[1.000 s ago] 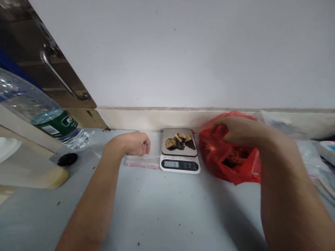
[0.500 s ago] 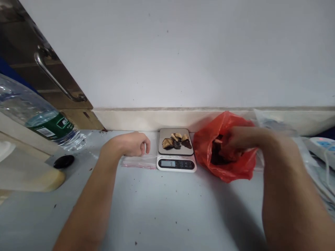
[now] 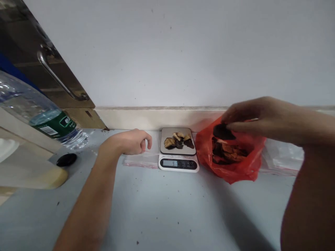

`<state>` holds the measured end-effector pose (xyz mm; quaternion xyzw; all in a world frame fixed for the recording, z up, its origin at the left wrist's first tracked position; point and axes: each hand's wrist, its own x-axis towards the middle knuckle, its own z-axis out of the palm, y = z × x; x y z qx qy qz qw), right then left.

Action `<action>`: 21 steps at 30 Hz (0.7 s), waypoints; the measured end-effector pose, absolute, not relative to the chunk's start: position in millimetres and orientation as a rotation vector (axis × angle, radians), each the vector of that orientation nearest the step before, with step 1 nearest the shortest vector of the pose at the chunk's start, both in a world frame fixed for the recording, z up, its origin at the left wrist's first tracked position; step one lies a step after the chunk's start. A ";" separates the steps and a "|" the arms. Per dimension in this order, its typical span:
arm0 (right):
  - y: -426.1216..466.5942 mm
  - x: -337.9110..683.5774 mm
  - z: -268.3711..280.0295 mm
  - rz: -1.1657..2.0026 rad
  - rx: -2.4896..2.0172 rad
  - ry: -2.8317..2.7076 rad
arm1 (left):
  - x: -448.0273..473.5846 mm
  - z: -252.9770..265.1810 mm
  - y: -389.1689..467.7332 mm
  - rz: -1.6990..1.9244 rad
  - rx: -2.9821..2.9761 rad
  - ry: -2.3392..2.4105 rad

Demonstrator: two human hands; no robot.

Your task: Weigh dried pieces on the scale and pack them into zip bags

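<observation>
Between the thumb and fingers of my right hand (image 3: 251, 116) is a dark dried slice (image 3: 223, 132), held just over the mouth of a red plastic bag (image 3: 235, 172). Inside that bag lie several brown dried pieces (image 3: 230, 152). To its left stands a white kitchen scale (image 3: 178, 166), its display reading about 91; a decimal point is hard to make out. Several pale and dark dried slices (image 3: 179, 140) rest on its plate. My left hand (image 3: 133, 142) is left of the scale, over clear zip bags (image 3: 141, 161), its fingers loosely bent and apart with nothing visible in them.
A water bottle (image 3: 56, 126) leans in at the left, near a black oval object (image 3: 66, 160) and a translucent container (image 3: 28, 170). More clear zip bags (image 3: 282, 158) lie right of the red bag. A white wall (image 3: 167, 55) rises behind; small crumbs dot the grey tabletop (image 3: 157, 209).
My right hand has come up out of the red bag with a dark dried slice in its fingers. My left hand and the scale reading look the same.
</observation>
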<state>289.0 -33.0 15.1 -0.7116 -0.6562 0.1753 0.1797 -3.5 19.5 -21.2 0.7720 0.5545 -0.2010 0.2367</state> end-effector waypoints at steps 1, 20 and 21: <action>-32.9 280.7 17.5 0.535 -1.992 -1.818 | -3.4 -20.4 19.6 -0.570 2.109 1.524; -4.8 225.0 -19.9 0.530 -1.749 -2.063 | -18.6 -14.5 19.6 -0.264 2.188 1.533; -6.9 223.1 -18.7 0.568 -1.666 -2.091 | -19.4 -13.3 19.0 -0.161 2.221 1.520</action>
